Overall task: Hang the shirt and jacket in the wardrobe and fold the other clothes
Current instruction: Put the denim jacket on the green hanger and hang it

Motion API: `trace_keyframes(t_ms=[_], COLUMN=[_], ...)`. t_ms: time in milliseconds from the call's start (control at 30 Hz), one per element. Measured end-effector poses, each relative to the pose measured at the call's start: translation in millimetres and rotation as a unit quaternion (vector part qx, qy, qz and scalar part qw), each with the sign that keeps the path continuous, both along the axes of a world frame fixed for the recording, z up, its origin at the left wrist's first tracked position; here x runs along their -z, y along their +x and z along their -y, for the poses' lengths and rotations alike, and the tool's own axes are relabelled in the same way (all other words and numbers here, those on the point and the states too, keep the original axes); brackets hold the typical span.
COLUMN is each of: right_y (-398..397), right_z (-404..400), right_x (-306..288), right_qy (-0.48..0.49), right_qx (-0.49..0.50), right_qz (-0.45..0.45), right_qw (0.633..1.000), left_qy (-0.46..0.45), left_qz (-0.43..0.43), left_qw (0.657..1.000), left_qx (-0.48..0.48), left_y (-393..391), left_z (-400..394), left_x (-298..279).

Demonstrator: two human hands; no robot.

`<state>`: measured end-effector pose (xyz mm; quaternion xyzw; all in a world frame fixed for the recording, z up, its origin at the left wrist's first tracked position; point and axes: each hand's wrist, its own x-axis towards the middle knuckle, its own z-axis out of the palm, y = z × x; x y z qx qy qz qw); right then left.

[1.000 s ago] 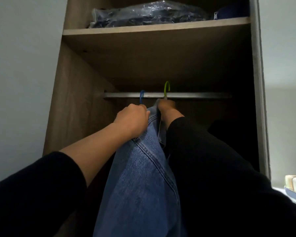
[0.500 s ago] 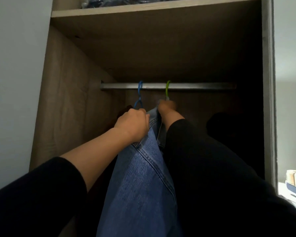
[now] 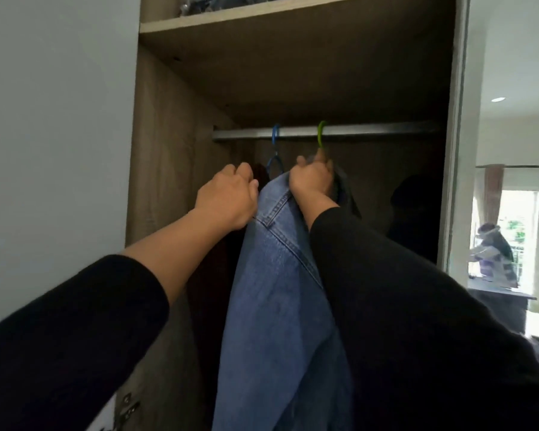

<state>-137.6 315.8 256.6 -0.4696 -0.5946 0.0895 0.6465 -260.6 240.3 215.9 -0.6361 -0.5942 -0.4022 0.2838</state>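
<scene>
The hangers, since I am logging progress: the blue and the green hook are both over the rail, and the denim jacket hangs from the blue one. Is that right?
Not quite. Both hooks are over the rail, but the head view shows the denim jacket under the green hook, where the right hand grips its top. The blue hook sits beside it to the left.

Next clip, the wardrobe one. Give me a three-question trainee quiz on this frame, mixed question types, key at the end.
1. True or false: both hanger hooks are over the rail.
2. Which hanger does the right hand hold just below the hook? A) the blue hanger B) the green hanger C) neither
3. Fill in: the garment between the two hands is a ____ jacket.

Key
1. True: blue and green hooks both sit on the rail.
2. B: the right hand's fingers curl at the green hanger's neck; the left hand is by the blue one.
3. Denim.
</scene>
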Motion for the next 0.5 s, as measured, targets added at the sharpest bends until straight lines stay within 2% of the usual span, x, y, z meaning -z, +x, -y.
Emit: trace_keyframes(t_ms=[200,500], right_y=[-20,-67], right_z=[66,173], right_x=[19,59], right_qy=[0.061,0.033], right_qx=[-0.031,-0.105], right_qz=[0.058,0.071], right_qw=[0.996,0.991], left_qy=[0.023,0.036], left_qz=[0.018,0.028], left_qw=[0.997,0.980], left_qx=[-0.070,-0.191], left_y=[-38,-78], left_z=[69,192], left_x=[1,10])
